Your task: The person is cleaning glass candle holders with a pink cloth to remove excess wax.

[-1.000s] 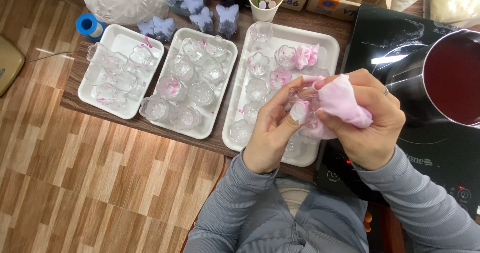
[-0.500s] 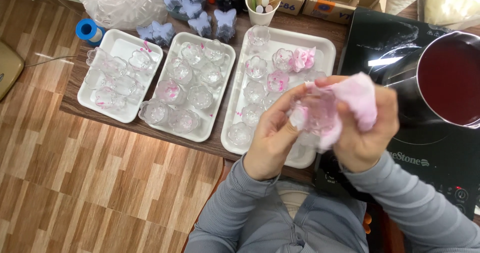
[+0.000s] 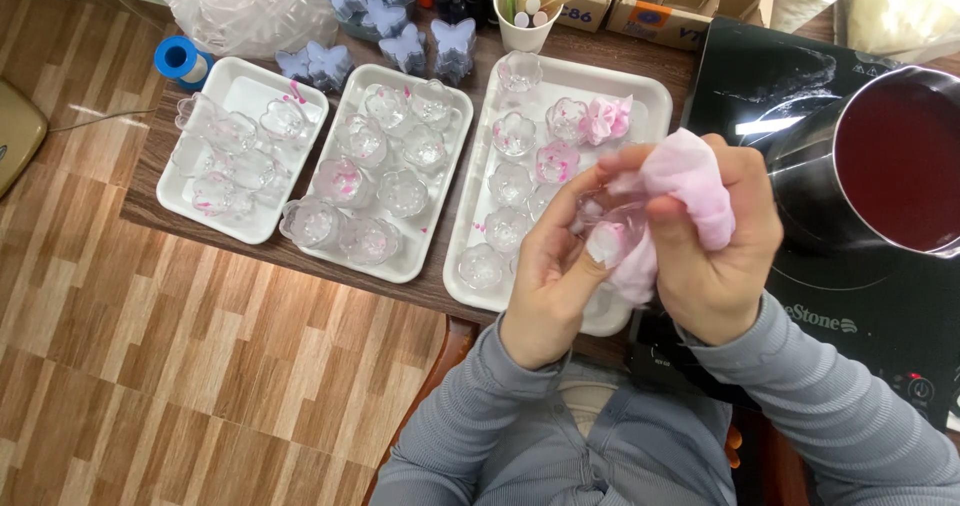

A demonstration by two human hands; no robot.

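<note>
Head view:
Left hand (image 3: 548, 284): fingers curled round a clear cup (image 3: 607, 228), held above the right tray (image 3: 655, 91)
Right hand (image 3: 715, 241): fingers closed on a pink cloth (image 3: 690, 178), pressed against the cup
Other trays (image 3: 240, 78): clear cups, some pink-stained
Pot (image 3: 895, 161): red liquid; on the cooktop (image 3: 760, 76), right of the hands

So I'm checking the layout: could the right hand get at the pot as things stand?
Probably yes. The pot sits just right of the right hand with nothing between them, but that hand is full of pink tissue, wiping the clear cup the left hand holds.
</note>
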